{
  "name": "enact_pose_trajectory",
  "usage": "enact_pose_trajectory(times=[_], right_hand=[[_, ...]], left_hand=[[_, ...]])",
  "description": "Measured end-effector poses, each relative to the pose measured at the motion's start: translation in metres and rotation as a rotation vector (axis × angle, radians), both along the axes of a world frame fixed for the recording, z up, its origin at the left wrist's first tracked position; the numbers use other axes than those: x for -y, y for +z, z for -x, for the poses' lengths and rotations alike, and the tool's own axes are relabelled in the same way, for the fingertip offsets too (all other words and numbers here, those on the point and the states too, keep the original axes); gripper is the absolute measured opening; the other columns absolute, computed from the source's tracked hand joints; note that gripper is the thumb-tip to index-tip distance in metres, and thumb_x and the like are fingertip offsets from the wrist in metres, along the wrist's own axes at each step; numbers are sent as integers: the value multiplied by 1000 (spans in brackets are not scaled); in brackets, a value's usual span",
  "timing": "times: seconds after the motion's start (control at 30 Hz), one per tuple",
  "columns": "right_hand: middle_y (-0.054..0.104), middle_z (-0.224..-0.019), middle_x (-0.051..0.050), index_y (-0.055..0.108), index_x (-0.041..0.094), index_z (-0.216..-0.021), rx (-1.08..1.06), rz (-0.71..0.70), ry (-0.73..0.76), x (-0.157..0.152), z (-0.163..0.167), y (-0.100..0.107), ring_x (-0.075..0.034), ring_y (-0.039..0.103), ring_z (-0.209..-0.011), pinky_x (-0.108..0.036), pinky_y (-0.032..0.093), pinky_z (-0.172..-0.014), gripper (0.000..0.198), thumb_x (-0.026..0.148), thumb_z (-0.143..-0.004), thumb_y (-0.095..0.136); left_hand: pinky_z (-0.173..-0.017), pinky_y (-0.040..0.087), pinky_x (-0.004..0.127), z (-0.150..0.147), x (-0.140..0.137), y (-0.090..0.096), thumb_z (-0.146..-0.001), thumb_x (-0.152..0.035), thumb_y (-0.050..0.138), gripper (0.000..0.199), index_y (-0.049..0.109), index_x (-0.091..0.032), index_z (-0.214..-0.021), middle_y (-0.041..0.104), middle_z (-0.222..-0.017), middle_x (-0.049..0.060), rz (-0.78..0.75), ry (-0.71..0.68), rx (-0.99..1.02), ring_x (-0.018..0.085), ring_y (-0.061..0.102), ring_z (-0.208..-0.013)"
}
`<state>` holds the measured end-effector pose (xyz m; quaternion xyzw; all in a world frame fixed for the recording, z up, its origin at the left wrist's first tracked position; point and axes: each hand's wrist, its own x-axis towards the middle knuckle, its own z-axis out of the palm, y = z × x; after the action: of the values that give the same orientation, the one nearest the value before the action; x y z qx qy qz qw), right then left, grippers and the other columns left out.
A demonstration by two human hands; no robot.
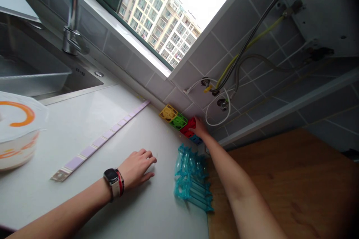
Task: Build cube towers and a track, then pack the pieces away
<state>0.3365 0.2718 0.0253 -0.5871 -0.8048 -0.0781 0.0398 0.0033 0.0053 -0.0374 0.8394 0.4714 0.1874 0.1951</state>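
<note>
Against the tiled wall at the back of the counter is a row of openwork plastic blocks: a yellow block (168,113), a green block (178,121), a red block (186,130) and a blue block (196,140). My right hand (198,127) reaches to the row, its fingers closed on the red block and partly covering it. My left hand (138,168), with a watch on the wrist, is over the white counter, fingers apart and holding nothing. Between my arms lies a teal inflated air-column packaging sleeve (192,179).
A lilac-and-white strip (102,140) lies across the white counter (157,194). At left are a lidded plastic tub (19,130), a sink (53,93) and a faucet (73,15). Cables (246,46) hang by the wall above a wooden board (269,179).
</note>
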Motion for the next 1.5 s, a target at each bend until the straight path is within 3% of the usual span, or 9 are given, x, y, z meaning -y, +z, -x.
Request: enact_pose_trajectory(times=[0.2, 0.37, 0.57, 0.7, 0.9, 1.07, 1.17, 1.3, 1.5], right_hand=[[52, -141, -20, 43, 19, -146, -30, -77, -22, 4, 7, -16, -35, 55, -133, -48, 42, -111, 82, 24, -74, 83], [60, -133, -17, 46, 19, -137, -33, -94, 25, 9, 3, -19, -34, 54, -132, -49, 40, -112, 73, 27, -74, 84], [58, -138, -19, 52, 20, -123, -14, -108, 100, 21, -2, -15, -38, 33, -150, -58, 25, -121, 61, 36, -74, 86], [61, -134, -14, 53, 22, -119, -5, -52, 148, 30, -5, -14, -32, 43, -146, -51, 34, -118, 56, 35, -75, 85], [59, -142, -15, 59, 23, -113, 4, 14, 163, 35, -5, -7, -32, 41, -148, -52, 37, -117, 52, 33, -71, 87], [71, -121, -9, 67, 24, -103, 19, 100, 180, 31, -4, 9, -32, 54, -137, -49, 45, -110, 45, 36, -67, 91], [72, -119, -7, 69, 22, -107, 33, 143, 191, 28, -4, 17, -29, 62, -125, -48, 49, -106, 41, 37, -74, 88], [71, -116, -8, 70, 16, -105, 61, 154, 191, 24, -1, 19, -27, 65, -117, -50, 49, -105, 29, 40, -91, 75], [69, -124, -10, 66, 23, -114, 72, 81, 148, 23, 4, 7, -33, 53, -134, -55, 37, -115, 49, 38, -73, 87]], left_hand=[[-94, 52, 48, 1, 0, 3, -93, -35, 65, 30, 70, -21, -119, 69, -120, 14, 2, -10, 11, 33, 62, -112], [-93, 52, 47, 1, 0, -3, -93, -36, 65, 29, 69, -22, -118, 69, -119, 12, -23, 0, 24, 33, 62, -111], [-93, 51, 45, 0, -1, -7, -93, -37, 66, 30, 69, -23, -119, 68, -119, 12, -31, -6, 24, 32, 61, -111], [-93, 52, 45, 0, -2, -8, -92, -35, 67, 30, 69, -23, -119, 69, -118, 12, -43, -3, 27, 32, 62, -110], [-91, 52, 46, 1, -3, -7, -93, -36, 65, 30, 70, -23, -119, 69, -120, 12, -37, -8, 14, 33, 62, -110], [-91, 52, 45, 2, -2, -4, -92, -35, 66, 30, 69, -23, -118, 70, -118, 12, -36, -16, 43, 32, 63, -109], [-91, 52, 44, 2, -2, -4, -91, -35, 67, 29, 70, -23, -117, 70, -117, 12, -35, -8, 50, 32, 63, -109], [-92, 52, 44, 2, -2, -5, -91, -35, 67, 29, 70, -24, -117, 70, -117, 12, -37, -1, 43, 32, 63, -110], [-91, 52, 45, 1, -2, -4, -91, -36, 67, 30, 69, -23, -118, 70, -119, 12, -30, -4, 17, 32, 63, -110]])
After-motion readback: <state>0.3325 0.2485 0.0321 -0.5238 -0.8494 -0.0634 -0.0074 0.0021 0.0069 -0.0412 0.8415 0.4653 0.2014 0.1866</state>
